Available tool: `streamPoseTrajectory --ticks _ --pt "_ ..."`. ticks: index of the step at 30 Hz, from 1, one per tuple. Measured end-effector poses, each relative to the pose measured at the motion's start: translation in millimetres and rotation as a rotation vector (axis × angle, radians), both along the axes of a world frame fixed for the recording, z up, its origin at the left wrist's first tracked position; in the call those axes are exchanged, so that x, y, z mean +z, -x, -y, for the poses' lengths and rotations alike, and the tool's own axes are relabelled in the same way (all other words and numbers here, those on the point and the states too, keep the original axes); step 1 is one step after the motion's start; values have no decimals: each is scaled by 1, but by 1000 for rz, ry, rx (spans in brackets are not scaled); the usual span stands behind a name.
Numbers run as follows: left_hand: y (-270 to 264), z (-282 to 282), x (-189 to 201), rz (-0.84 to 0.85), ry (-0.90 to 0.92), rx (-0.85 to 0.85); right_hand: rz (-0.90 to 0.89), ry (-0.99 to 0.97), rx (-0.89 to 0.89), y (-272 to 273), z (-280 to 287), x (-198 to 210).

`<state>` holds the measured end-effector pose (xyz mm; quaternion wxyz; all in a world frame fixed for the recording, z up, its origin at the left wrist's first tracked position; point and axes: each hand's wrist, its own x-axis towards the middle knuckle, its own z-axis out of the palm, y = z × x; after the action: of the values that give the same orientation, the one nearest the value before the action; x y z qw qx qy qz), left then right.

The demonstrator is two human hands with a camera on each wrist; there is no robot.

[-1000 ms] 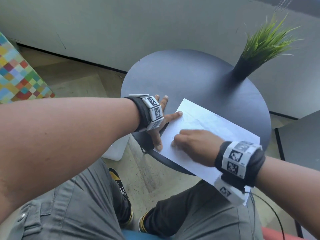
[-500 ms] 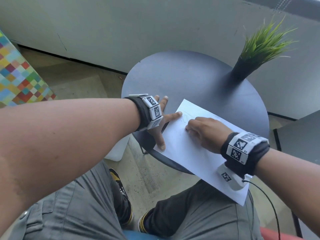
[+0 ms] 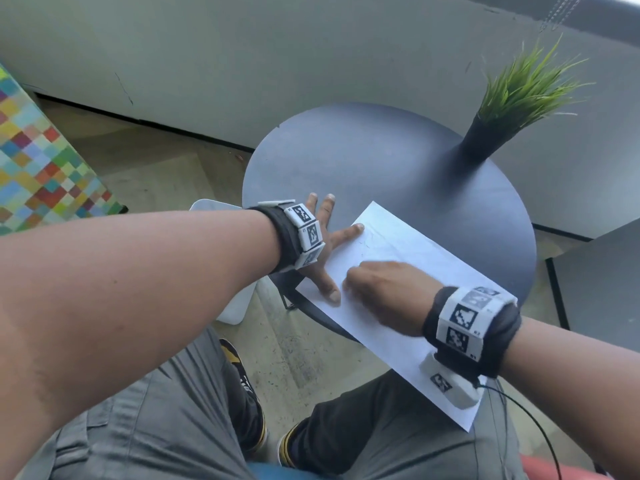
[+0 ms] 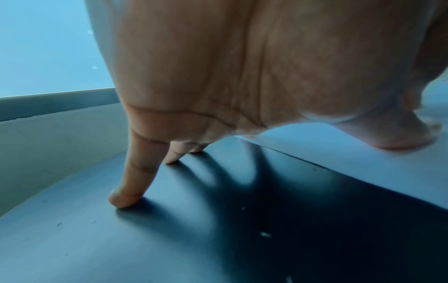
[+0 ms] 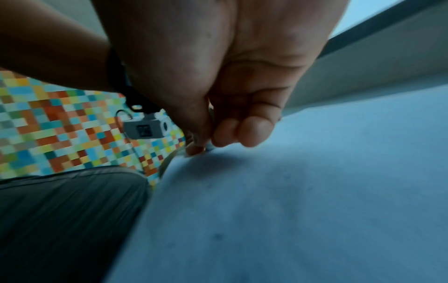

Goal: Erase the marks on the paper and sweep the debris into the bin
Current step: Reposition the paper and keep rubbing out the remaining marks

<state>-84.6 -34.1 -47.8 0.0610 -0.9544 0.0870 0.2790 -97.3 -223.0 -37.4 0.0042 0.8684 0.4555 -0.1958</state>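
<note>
On round table (image 3: pixel 381 161), paper (image 3: pixel 408 258) under both hands, left hand (image 3: pixel 323 244) splayed flat, right hand (image 3: pixel 384 292) curled, contents unclear.

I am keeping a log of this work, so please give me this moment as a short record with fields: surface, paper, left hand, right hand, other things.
surface: round dark table
paper: white sheet, lying partly over the table's near edge; faint marks near its far corner
left hand: left hand spread flat, thumb and one finger pressing the sheet's left edge, other fingers on the table
right hand: right hand with fingers curled, tips down on the sheet; what they pinch is too blurred to tell
other things: potted grass plant at the table's far right; white bin on the floor under the left arm
</note>
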Motion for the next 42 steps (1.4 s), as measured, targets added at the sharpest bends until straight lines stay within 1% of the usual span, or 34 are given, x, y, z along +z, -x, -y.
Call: streamPoseTrajectory --ticks 1,2,5,6,7,8,10,11,12,15,17,20,22,26,30,31,34,35,36,39,40,41,42 --pt "0 0 0 0 -2 -3 -45 1 52 6 -2 -2" --pt "0 1 0 -2 1 -4 -58 11 45 2 -2 0" --pt "-1 0 1 -1 19 3 54 -25 -183 -33 5 3" --pt "0 0 1 -4 23 5 86 -37 -208 -37 5 1" --pt "0 -1 1 -10 24 8 100 -24 -173 -33 2 1" --pt "0 -1 1 -16 22 9 88 3 -97 -24 -4 1" --pt "1 -1 2 -16 19 7 -10 41 51 -3 -10 0" --pt "1 -1 2 -11 23 7 -24 60 63 -2 -8 1" --pt "1 -1 3 -9 28 9 0 60 29 -11 -6 3" --pt "4 2 4 -7 35 32 67 -5 -200 -41 8 6" --pt "4 4 10 -10 63 59 52 -14 -241 -45 15 3" --pt "-3 0 19 58 194 70 -9 -16 -212 -34 18 -3" --pt "-6 -4 17 117 222 47 -26 -15 -195 -30 18 -4" --pt "-3 -4 5 50 127 68 8 -30 -136 -23 20 -7" --pt "-2 -3 6 18 98 40 -6 15 -73 -21 14 -2" --pt "-2 -3 7 14 89 39 17 18 -92 -26 11 0" --pt "-3 -2 8 5 81 33 100 13 -232 -47 1 5" --pt "-3 -2 9 6 83 34 115 -6 -246 -50 -2 4" --pt "-4 -2 8 5 82 36 115 -12 -233 -49 -7 2" --pt "-4 -1 7 -3 69 30 29 37 -43 -28 -19 -5" --pt "-5 0 6 -1 65 27 15 45 -19 -26 -18 -4" --pt "-6 -1 5 0 67 26 29 48 -41 -31 -16 -1" --pt "-6 -1 4 1 76 25 61 49 -113 -41 -14 2"
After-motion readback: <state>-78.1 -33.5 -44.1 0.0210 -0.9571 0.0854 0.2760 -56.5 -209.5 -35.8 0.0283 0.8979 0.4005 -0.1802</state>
